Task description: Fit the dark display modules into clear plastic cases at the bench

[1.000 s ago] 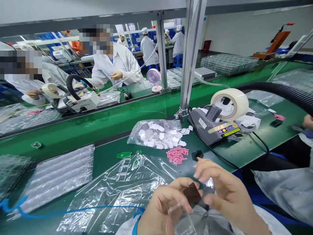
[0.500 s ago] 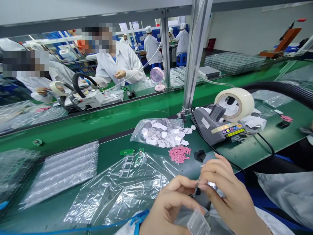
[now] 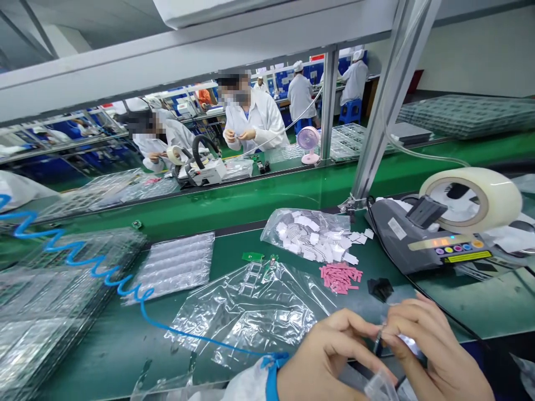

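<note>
1. Thin dark piece [image 3: 378,344] sits between my two hands, toward 5 o'clock in my view, nearly edge-on.
2. My left hand [image 3: 330,356] keeps its fingers nearly together on the piece's side; my right hand [image 3: 437,348] pinches tightly at its upper end. The exact contact is blurred.
3. A clear plastic piece [image 3: 380,385] lies against my lower left fingers; how firmly it is held, I can't tell.
4. I judge the dark piece light, flat and fairly stiff, probably smooth enough to slip and easily smudged or scratched. Its edges are the place to take hold, with light pressure.
5. From my hands, black pieces [image 3: 380,289] lie on the bench [image 3: 104,356] at 12 o'clock, pink strips [image 3: 340,277] at 11, and the tape dispenser [image 3: 401,239] at 1.
</note>
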The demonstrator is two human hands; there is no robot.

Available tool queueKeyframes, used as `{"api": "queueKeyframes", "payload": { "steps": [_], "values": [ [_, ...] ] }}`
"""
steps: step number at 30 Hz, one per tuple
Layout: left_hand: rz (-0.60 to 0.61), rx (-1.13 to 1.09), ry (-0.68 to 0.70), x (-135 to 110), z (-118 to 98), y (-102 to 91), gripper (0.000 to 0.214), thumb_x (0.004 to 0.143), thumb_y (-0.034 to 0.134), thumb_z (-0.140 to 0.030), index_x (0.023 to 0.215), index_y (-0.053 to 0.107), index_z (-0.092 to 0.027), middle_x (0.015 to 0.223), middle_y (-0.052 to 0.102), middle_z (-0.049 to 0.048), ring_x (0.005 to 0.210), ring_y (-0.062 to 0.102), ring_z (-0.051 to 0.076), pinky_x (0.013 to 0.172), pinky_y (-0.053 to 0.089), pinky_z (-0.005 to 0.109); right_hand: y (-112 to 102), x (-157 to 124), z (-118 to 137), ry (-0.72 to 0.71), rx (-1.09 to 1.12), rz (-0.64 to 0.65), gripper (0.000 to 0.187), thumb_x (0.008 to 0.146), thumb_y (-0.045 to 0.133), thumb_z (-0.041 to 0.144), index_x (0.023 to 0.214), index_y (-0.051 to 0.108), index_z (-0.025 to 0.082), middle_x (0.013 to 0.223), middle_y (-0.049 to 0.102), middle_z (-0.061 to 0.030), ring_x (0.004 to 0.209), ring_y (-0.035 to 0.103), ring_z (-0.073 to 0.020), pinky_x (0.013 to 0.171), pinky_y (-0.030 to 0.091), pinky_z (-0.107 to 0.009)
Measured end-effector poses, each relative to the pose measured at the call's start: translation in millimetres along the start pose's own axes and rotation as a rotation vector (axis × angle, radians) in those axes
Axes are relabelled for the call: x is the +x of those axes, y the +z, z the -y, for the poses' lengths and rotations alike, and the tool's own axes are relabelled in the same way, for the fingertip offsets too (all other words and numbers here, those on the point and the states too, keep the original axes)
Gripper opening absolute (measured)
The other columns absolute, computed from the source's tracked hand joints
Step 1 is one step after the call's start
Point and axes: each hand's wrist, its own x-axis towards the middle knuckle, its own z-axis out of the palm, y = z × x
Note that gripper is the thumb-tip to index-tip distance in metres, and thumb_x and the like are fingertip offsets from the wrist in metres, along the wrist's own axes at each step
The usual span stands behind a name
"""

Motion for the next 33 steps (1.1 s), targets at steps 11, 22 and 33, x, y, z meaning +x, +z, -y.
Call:
{"api": "queueKeyframes", "payload": {
  "steps": [11,22,33],
  "values": [
    [0.011,-0.214,-0.112,7.1,-5.8,4.1,0.033,0.054,0.080,-0.043,0.082,0.077,-0.025,0.106,0.053,0.0066,0.109,0.049,0.025,0.100,0.035,0.039,-1.7,-1.6,10.9,0.022,-0.056,-0.040,0.015,0.090,0.038,0.017,0.077,0.045,0.023,0.074,0.054,-0.0023,0.079,0.047,-0.0217,0.095,0.019,-0.046],
    [-0.133,-0.792,-0.254,9.6,-1.9,-2.6,0.032,0.068,0.070,-0.047,0.081,0.072,-0.018,0.113,0.065,0.0082,0.105,0.057,0.024,0.095,0.043,0.042,19.4,-45.0,-51.7,0.492,-0.020,0.122,0.029,0.091,0.038,0.031,0.065,0.046,0.021,0.063,0.049,-0.0022,0.062,0.047,-0.0195,0.061,0.042,-0.034],
    [-0.081,-0.668,-0.351,12.5,-6.1,10.3,0.036,0.066,0.071,-0.048,0.080,0.072,-0.015,0.102,0.059,0.0083,0.097,0.052,0.022,0.087,0.045,0.037,-33.1,8.9,-1.0,0.098,0.200,0.245,0.044,0.089,0.048,0.052,0.121,0.044,0.022,0.112,0.060,-0.0056,0.110,0.051,-0.0210,0.102,0.033,-0.040]
  ]
}}
